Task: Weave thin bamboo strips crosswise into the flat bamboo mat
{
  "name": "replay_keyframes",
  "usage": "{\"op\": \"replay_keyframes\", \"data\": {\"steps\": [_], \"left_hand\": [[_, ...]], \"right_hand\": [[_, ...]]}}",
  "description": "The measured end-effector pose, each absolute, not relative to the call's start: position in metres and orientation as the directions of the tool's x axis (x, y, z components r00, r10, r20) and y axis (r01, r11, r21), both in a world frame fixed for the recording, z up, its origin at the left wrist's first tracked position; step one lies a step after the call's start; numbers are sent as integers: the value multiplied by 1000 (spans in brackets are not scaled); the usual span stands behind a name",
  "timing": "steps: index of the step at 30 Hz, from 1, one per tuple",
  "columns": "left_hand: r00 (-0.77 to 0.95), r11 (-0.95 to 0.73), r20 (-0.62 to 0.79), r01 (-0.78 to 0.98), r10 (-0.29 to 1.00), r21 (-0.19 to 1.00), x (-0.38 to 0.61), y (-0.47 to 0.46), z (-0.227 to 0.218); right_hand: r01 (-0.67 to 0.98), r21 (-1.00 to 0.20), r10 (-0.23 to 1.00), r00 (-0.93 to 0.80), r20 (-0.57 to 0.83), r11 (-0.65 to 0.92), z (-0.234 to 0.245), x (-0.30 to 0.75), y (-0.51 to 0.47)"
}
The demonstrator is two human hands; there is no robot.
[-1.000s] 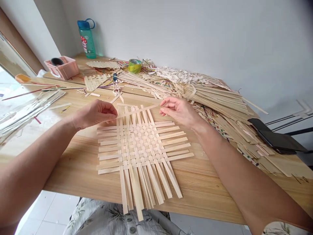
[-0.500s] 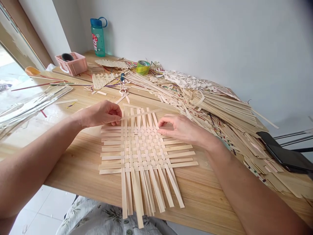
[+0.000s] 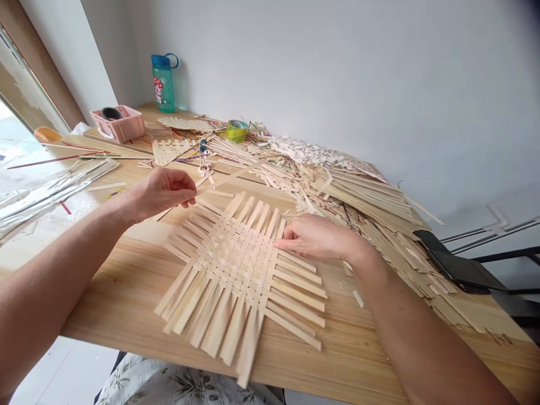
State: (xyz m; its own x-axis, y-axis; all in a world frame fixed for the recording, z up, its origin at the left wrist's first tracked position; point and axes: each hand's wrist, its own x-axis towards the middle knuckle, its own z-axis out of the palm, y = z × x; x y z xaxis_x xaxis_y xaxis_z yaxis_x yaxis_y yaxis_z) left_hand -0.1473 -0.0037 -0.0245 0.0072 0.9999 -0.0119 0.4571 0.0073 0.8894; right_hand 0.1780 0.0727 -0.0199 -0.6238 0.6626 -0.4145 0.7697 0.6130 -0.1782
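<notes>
A mat woven from pale flat wooden strips (image 3: 236, 256) lies at a slant on the table, its loose strip ends fanning out on all sides. My right hand (image 3: 312, 236) is closed in a pinch on its upper right edge, thumb and fingertips at the strips there. Off the mat's upper left corner, my left hand (image 3: 162, 191) pinches one end of a single thin strip (image 3: 238, 175). That strip runs up and to the right, in the air above the table, free of the weave.
Behind the mat spreads a heap of loose strips (image 3: 367, 191). A green tape roll (image 3: 237, 131), a pink basket (image 3: 122, 126) and a teal bottle (image 3: 163, 87) stand at the back. To the right lies a black phone-like object (image 3: 451, 261); clear plastic wrapping (image 3: 54, 188) is at left.
The mat has turned clockwise under my right hand, which has moved slightly down. My left hand has drawn left with the single strip, which now sits away from the mat.
</notes>
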Motion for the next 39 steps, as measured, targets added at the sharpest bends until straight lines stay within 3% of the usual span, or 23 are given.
{"op": "replay_keyframes", "data": {"steps": [6, 8, 10, 12, 15, 17, 20, 23, 27, 30, 34, 39], "left_hand": [[-85, -40, 78, 379, 993, 925, -160, -4, -17], [-109, -26, 71, 374, 991, 927, -162, -4, -15], [-110, 5, 42, 392, 993, 920, -164, -5, -14], [-92, 31, 10, 437, 996, 899, -164, -5, -15], [-54, 33, -7, 495, 999, 868, -163, -3, -19], [-39, 20, 0, 502, 999, 864, -163, -2, -21], [-25, 13, 0, 501, 1000, 866, -162, -1, -24], [-22, -1, 13, 483, 1000, 876, -161, -2, -22], [-58, 14, 16, 482, 998, 876, -158, -5, -16], [-61, 20, 12, 496, 998, 868, -159, -4, -16], [33, 3, -24, 536, 999, 844, -166, 0, -25], [106, 1, -80, 600, 991, 800, -169, 0, -31]], "right_hand": [[741, -424, 388, -647, -656, 520, -5, 175, 50], [671, -512, 274, -712, -647, 536, 2, 170, 41], [556, -576, 240, -811, -534, 600, 7, 163, 34], [466, -583, 329, -884, -331, 665, 6, 155, 31], [441, -515, 516, -857, 4, 735, -10, 139, 37], [402, -441, 493, -862, 113, 803, -29, 129, 47], [363, -311, 416, -900, 126, 878, -55, 121, 62], [396, -183, 420, -899, 123, 900, -67, 124, 66], [570, -22, 569, -815, 107, 821, -58, 136, 58], [713, 47, 713, -701, 16, 700, -43, 142, 52], [819, -66, 809, -574, -127, 571, -27, 147, 52], [840, -279, 848, -514, -128, 466, -27, 139, 63]]}}
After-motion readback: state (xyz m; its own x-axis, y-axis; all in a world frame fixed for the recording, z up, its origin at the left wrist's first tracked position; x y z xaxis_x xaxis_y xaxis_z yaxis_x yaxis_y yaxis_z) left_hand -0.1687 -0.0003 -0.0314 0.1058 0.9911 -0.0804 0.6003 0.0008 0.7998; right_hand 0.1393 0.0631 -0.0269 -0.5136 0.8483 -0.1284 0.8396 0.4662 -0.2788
